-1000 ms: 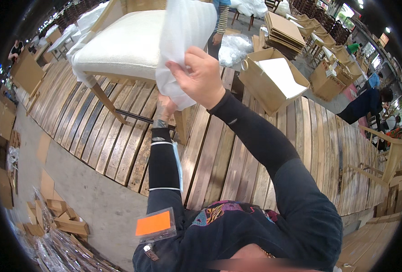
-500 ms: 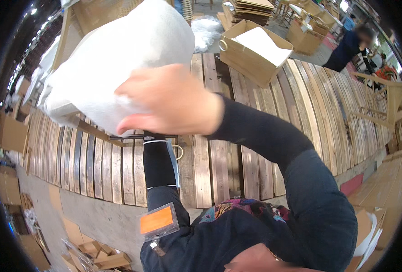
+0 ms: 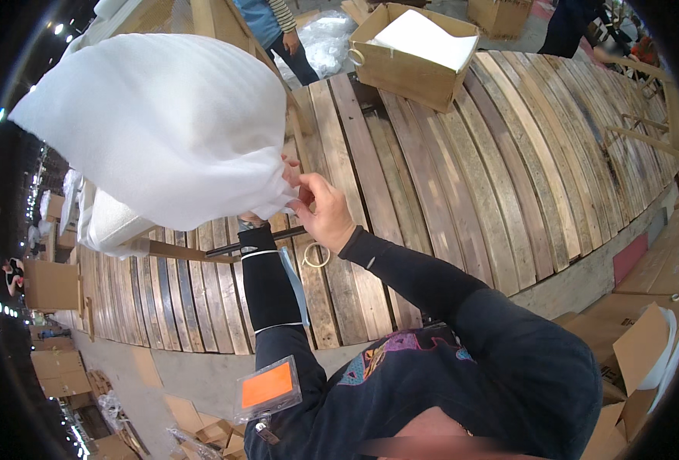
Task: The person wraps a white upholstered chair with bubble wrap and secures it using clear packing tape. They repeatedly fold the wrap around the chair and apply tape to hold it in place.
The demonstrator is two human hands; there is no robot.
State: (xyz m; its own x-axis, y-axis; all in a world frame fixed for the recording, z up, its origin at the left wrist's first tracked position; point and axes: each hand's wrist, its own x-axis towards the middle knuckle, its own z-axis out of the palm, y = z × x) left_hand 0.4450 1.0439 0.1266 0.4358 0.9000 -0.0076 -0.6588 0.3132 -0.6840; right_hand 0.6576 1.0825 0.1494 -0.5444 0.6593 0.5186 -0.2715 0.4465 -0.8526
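Observation:
A white foam sheet [image 3: 178, 123] is draped over a wooden chair [image 3: 190, 251], hiding much of it. My right hand [image 3: 324, 211] pinches the sheet's gathered edge between thumb and fingers. Mostly behind the foam, my left hand [image 3: 290, 166] shows only fingertips and a bit of wrist; its fingers curl around the same bunched edge. Below the right hand, a pale ring, perhaps a tape roll [image 3: 316, 255], lies by the left forearm.
The slatted wooden platform [image 3: 508, 176] bears an open cardboard box [image 3: 408, 77] with white sheets inside. A person in blue [image 3: 267, 27] stands beyond the chair. Another wooden chair [image 3: 646, 130] is at the far right. Cartons [image 3: 52, 284] stand at the left.
My right hand has come down and right, from across the foam to its gathered edge. The foam has spread lower and left, and left fingertips now show. A person has appeared behind the chair.

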